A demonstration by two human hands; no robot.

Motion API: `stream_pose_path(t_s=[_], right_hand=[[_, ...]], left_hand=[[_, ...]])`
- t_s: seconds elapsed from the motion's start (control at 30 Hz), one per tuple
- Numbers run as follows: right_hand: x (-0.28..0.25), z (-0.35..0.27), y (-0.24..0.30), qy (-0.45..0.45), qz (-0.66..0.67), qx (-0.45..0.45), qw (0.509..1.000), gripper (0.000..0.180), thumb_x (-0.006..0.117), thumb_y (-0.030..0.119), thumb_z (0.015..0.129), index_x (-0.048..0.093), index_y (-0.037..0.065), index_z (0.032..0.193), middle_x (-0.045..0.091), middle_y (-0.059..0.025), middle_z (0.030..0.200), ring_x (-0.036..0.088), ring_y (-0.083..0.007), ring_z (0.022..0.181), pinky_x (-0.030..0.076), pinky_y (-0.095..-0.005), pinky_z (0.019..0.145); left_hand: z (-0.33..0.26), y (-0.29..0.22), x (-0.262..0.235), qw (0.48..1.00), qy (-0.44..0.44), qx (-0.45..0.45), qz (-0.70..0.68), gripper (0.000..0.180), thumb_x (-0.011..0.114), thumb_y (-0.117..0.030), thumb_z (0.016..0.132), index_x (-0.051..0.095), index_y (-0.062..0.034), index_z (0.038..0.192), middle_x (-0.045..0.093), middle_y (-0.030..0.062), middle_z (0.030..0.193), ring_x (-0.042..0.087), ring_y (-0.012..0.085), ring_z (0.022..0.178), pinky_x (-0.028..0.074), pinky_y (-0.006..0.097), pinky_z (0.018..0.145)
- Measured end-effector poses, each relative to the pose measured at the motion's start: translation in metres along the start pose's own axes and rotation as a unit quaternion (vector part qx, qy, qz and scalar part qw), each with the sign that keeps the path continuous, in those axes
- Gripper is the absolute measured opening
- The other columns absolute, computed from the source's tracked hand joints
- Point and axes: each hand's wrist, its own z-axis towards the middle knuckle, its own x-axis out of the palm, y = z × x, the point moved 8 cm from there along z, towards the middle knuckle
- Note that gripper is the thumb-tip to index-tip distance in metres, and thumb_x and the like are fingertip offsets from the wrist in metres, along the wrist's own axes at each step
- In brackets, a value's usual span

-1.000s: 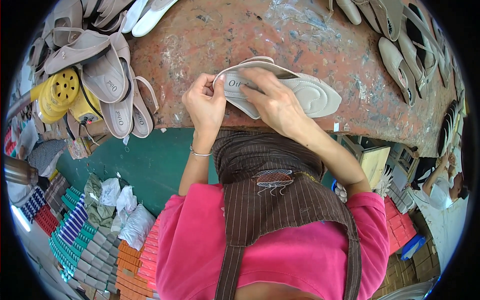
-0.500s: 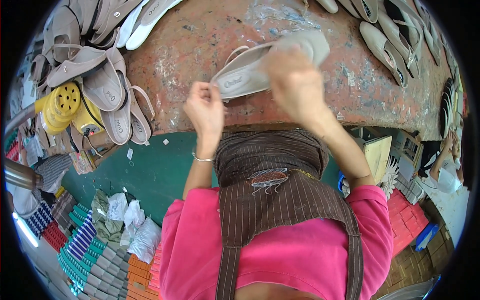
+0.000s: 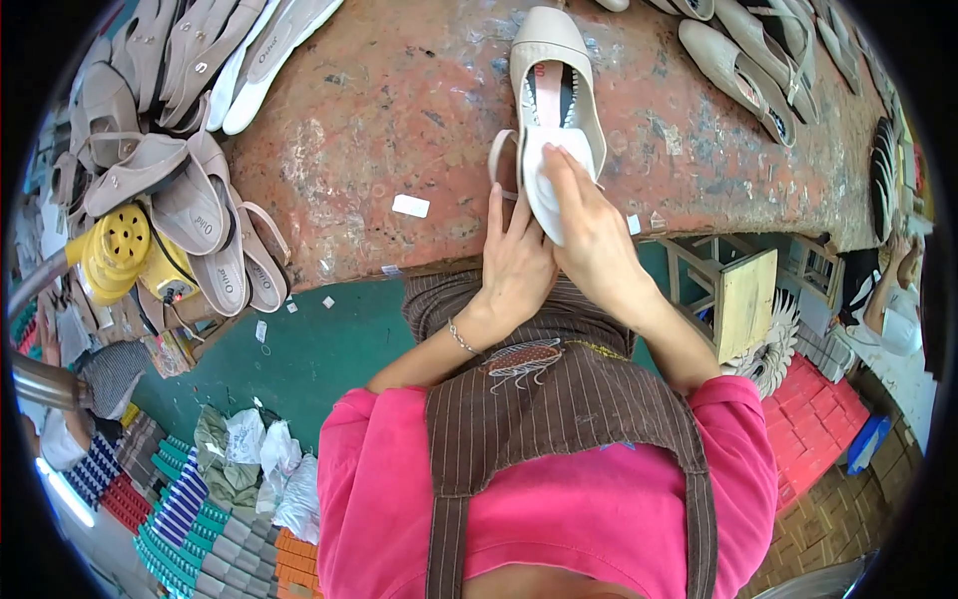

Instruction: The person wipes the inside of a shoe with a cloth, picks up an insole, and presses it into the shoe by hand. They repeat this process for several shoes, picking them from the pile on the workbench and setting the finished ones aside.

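Note:
A beige slingback shoe point(image 3: 552, 30) lies on the worn workbench with its toe pointing away from me. Its front shows a pinkish inner sole and dark, jagged edges inside. Over the heel half is a white insole point(image 3: 542, 185), pinched by my right hand point(image 3: 599, 235) with its fingers along the upper face. My left hand point(image 3: 517, 270) is at the heel end, its fingers reaching along the shoe's left side by the strap point(image 3: 502, 165); its thumb is hidden. A small white card point(image 3: 410, 206) lies left of the shoe.
Beige shoes are heaped on the left around a yellow device point(image 3: 125, 240); more shoes point(image 3: 738, 80) stand at the far right. The reddish bench point(image 3: 349, 130) has its near edge at my waist. A wooden stool point(image 3: 743, 299) is below on the right. Another person works at far right.
The shoe has turned from lying sideways to toe-away. A white insole is now in my right hand over it. My left hand has moved right, and a white card now lies on the bench.

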Motion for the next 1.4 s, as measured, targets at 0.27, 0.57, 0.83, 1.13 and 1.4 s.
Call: stream_pose_path(t_s=[0.27, 0.57, 0.83, 1.13, 1.4], right_hand=[[0.027, 0.078, -0.038, -0.033, -0.140, 0.020, 0.989, 0.063, 0.053, 0.000, 0.079, 0.035, -0.017, 0.137, 0.042, -0.0362, 0.139, 0.039, -0.0498, 0.133, 0.034, -0.0506, 0.112], [0.027, 0.093, -0.050, -0.046, -0.173, 0.032, 0.983, 0.040, 0.052, 0.001, 0.079, 0.049, -0.012, 0.117, 0.052, -0.0308, 0.115, 0.050, -0.0474, 0.110, 0.042, -0.0493, 0.098], [0.019, 0.081, -0.026, -0.076, -0.187, -0.011, 0.979, 0.043, 0.049, 0.003, 0.081, 0.047, -0.017, 0.119, 0.049, -0.0346, 0.123, 0.046, -0.0481, 0.119, 0.037, -0.0506, 0.105], [0.041, 0.116, -0.068, 0.213, -0.106, 0.148, 0.960, 0.025, 0.056, -0.002, 0.077, 0.058, -0.011, 0.100, 0.057, -0.0318, 0.112, 0.055, -0.0441, 0.111, 0.048, -0.0484, 0.093], [-0.045, 0.127, -0.018, 0.001, 0.175, 0.065, 0.982, 0.018, 0.059, 0.004, 0.090, 0.069, -0.003, 0.103, 0.071, -0.0184, 0.102, 0.069, -0.0231, 0.095, 0.053, -0.0346, 0.085]], left_hand=[[0.004, 0.000, 0.012, 0.999, 0.009, -0.011, 0.031, 0.034, 0.062, -0.008, 0.080, 0.068, 0.0025, 0.112, 0.062, 0.0181, 0.118, 0.050, 0.0354, 0.125, 0.035, 0.056, 0.108], [0.007, -0.002, 0.011, 0.999, 0.034, -0.007, 0.013, 0.039, 0.057, -0.008, 0.082, 0.062, 0.0048, 0.119, 0.060, 0.0192, 0.123, 0.046, 0.0349, 0.129, 0.035, 0.052, 0.108], [0.008, 0.002, 0.010, 0.999, 0.038, -0.006, -0.018, 0.033, 0.060, -0.013, 0.084, 0.066, 0.0055, 0.111, 0.061, 0.0207, 0.118, 0.049, 0.0367, 0.123, 0.036, 0.051, 0.107], [0.007, 0.001, 0.014, 0.999, 0.043, -0.001, 0.030, 0.048, 0.059, -0.014, 0.084, 0.056, 0.0063, 0.128, 0.056, 0.0208, 0.130, 0.046, 0.0348, 0.129, 0.032, 0.052, 0.111], [0.055, 0.049, -0.022, 0.986, -0.022, -0.082, -0.144, 0.022, 0.074, -0.019, 0.076, 0.065, -0.0016, 0.085, 0.059, 0.0160, 0.113, 0.054, 0.0365, 0.112, 0.039, 0.051, 0.103]])
